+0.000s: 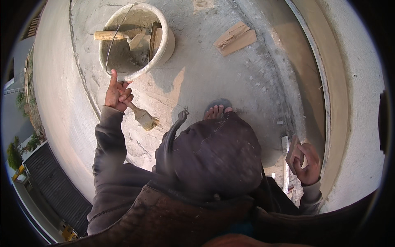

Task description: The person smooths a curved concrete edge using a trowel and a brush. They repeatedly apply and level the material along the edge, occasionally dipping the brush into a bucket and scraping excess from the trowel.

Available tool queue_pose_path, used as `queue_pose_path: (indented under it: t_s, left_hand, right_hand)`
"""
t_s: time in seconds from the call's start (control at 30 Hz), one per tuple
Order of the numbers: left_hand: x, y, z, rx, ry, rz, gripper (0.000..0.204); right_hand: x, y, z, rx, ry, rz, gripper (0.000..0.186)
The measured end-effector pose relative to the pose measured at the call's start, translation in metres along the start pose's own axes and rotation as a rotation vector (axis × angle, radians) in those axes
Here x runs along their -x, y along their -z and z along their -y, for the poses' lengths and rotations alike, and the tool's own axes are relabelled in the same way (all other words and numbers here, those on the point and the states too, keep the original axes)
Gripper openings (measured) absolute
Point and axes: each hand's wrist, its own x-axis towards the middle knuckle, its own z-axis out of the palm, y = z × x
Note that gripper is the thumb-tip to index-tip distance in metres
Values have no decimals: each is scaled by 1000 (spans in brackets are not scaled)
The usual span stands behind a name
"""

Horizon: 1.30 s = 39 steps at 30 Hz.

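My left hand (116, 92) is closed round the handle of a flat paintbrush (145, 119), whose worn bristles point down and to the right. One of its fingers reaches up to the rim of a pale, mortar-smeared bucket (166, 43), where the wire bail (116, 35) meets it. Inside the bucket lie a trowel with a wooden handle (110, 36) that sticks out over the left rim, and a dark-edged flat tool (154, 41). At the lower right, my right hand (309, 164) grips a flat brown block (294, 154) by its edge, close to the wall.
A folded piece of brown cardboard (235, 38) lies on the dusty grey floor (197, 57). Beside my right hand is a straight metal strip (285, 162). A raised ledge (319, 53) curves along the pale wall (366, 123). My sandalled foot (218, 109) stands mid-floor.
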Motion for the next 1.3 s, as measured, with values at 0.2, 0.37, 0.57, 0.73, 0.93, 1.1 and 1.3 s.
queue_pose_path:
  t_s: [0.2,0.37,0.57,0.73,0.93,1.1,1.3]
  left_hand:
    - [28,31,24,-375,81,85,70]
    - [6,27,-41,-949,3,-178,93]
    - [-1,26,-96,-1443,-387,-694,83]
    - [36,-53,-94,-1714,-688,-393,54]
    - [116,-83,-156,-654,-1020,135,41]
    - [116,-93,-143,-365,-1117,157,35]
    - [49,-131,-75,-1677,-1005,-54,23]
  right_hand:
    - [-1,-1,-7,25,-14,18,45]
    - [3,-6,-17,33,-28,32,45]
    - [-1,-3,-15,-7,-70,64,44]
    - [-1,-4,-11,5,-51,29,42]
    - [-5,1,-4,24,-95,30,42]
    - [-16,-1,-5,13,-34,7,42]
    - [-32,7,6,-59,-23,-46,46]
